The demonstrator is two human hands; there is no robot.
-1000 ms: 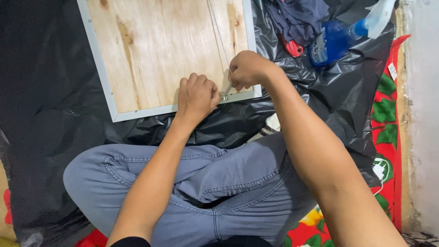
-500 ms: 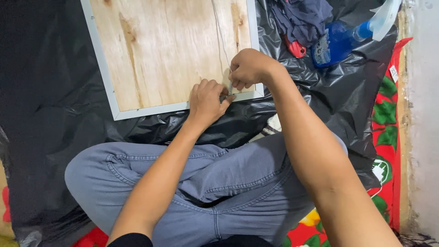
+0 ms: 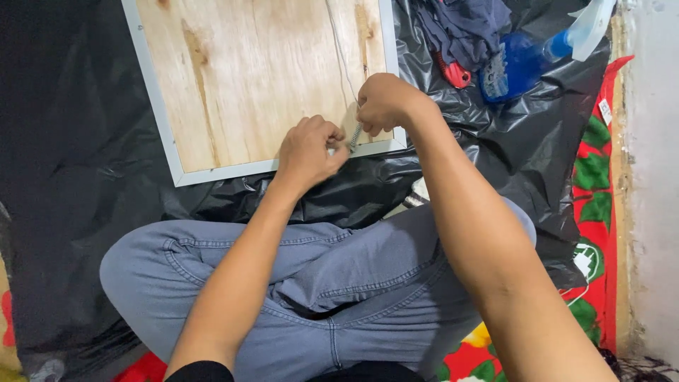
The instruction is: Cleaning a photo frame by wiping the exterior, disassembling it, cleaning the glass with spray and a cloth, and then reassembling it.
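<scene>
Spring (image 3: pixel 353 136) pinched between both grips, left hand (image 3: pixel 309 150) and right hand (image 3: pixel 382 103), over frame's (image 3: pixel 219 172) lower edge.

This looks like a room in a home turned into a makeshift craft spot, with the work done on the floor. A person sits cross-legged in grey jeans (image 3: pixel 283 283) on a black plastic sheet (image 3: pixel 71 141) spread as a cover. Under it lies a red mat with green leaf patterns (image 3: pixel 594 212), next to a scuffed pale wall (image 3: pixel 654 177). A plywood board with a pale frame (image 3: pixel 247 78), a blue spray bottle (image 3: pixel 523 60) and bundled dark cloth (image 3: pixel 463 28) lie around.
</scene>
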